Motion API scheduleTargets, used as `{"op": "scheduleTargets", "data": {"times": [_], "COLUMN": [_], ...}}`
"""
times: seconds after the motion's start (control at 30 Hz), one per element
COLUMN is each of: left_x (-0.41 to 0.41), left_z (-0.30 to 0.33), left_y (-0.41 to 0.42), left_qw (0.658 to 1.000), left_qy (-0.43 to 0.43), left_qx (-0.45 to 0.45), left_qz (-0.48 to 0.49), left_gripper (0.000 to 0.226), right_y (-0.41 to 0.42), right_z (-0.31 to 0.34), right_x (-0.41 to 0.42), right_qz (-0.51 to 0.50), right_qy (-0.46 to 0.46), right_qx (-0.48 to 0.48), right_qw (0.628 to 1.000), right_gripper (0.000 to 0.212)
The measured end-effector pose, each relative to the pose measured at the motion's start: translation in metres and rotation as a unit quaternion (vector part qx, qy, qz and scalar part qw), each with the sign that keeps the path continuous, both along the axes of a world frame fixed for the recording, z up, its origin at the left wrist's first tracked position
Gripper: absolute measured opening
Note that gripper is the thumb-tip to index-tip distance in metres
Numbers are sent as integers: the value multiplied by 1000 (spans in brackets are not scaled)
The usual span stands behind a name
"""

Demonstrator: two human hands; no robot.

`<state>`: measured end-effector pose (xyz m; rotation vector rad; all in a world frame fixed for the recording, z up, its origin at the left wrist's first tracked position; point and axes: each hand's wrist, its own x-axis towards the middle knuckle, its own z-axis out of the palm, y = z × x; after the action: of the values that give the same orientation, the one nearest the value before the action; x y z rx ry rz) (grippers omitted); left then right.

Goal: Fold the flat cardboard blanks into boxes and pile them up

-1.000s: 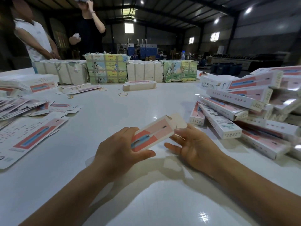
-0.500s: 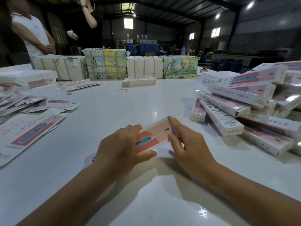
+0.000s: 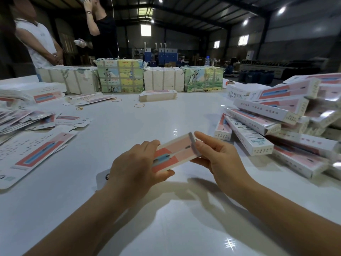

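A pink and white cardboard box (image 3: 177,152) is held just above the white table (image 3: 129,126), in front of me. My left hand (image 3: 136,165) grips its near end, fingers over the top and thumb underneath. My right hand (image 3: 217,156) holds the far end, fingers curled against the folded end flap. A loose pile of folded boxes (image 3: 276,122) lies to the right. Flat blanks (image 3: 35,154) are spread on the left.
Wrapped bundles (image 3: 120,76) line the far side of the table, with one folded box (image 3: 156,95) and rubber bands (image 3: 139,105) in front of them. Two people (image 3: 42,43) stand at the far left behind the bundles.
The open end flap of the box has been folded shut by my right hand. Both hands have risen slightly with the box.
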<state>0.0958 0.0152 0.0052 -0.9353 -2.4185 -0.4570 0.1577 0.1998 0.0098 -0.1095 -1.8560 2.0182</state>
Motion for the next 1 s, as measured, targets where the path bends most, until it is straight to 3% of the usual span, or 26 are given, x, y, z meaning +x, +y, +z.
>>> {"op": "scheduleTargets", "data": {"times": [0.2, 0.4, 0.53, 0.73, 0.87, 1.0], "left_x": [2, 4, 3, 1, 1, 4], "left_z": [1, 2, 2, 1, 1, 2], "left_y": [-1, 1, 1, -2, 0, 2], "left_qw": [1000, 1000, 1000, 999, 1000, 1000], "left_qy": [5, 17, 21, 28, 17, 9], "left_qx": [4, 0, -10, -4, -7, -12], "left_qz": [-11, -8, -7, -17, -2, 5], "left_gripper": [70, 71, 72, 70, 70, 70], "right_y": [1, -4, -3, -2, -9, -14], "right_z": [1, 2, 2, -4, -3, -4], "right_x": [3, 6, 8, 9, 13, 15], "right_qz": [11, 13, 3, -13, -44, -50], "right_qy": [58, 88, 93, 81, 104, 99], "right_qx": [37, 123, 183, 257, 371, 391], "right_qw": [998, 988, 979, 963, 922, 914], "right_gripper": [23, 52, 58, 44, 23, 24]}}
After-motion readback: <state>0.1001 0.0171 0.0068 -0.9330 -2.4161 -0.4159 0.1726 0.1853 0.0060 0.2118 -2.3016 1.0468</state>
